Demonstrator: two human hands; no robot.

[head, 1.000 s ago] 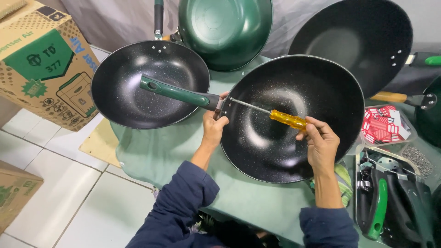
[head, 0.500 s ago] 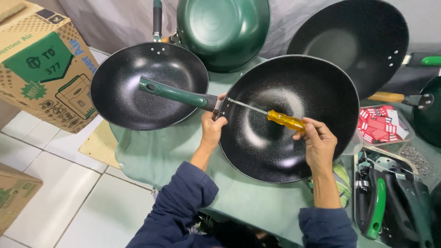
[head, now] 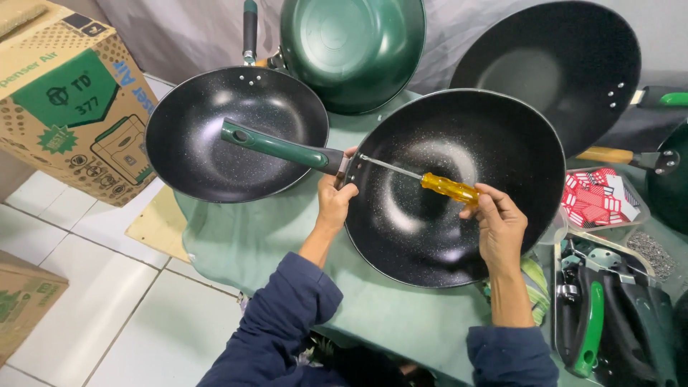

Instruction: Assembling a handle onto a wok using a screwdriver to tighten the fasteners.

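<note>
Green cloth-covered table (head: pixel 236 236) on white, perhaps tiled, floor (head: pixel 107 315), crowded with woks (head: pixel 459 183).

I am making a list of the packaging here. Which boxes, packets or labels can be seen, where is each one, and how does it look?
Large cardboard box: upper left on the floor, brown with dotted pattern, green label panel and appliance drawing.
Small cardboard box: lower left edge, brown with a green mark, partly cut off.
Small packets: right of the black pan, in a clear tray, red and white.
</note>
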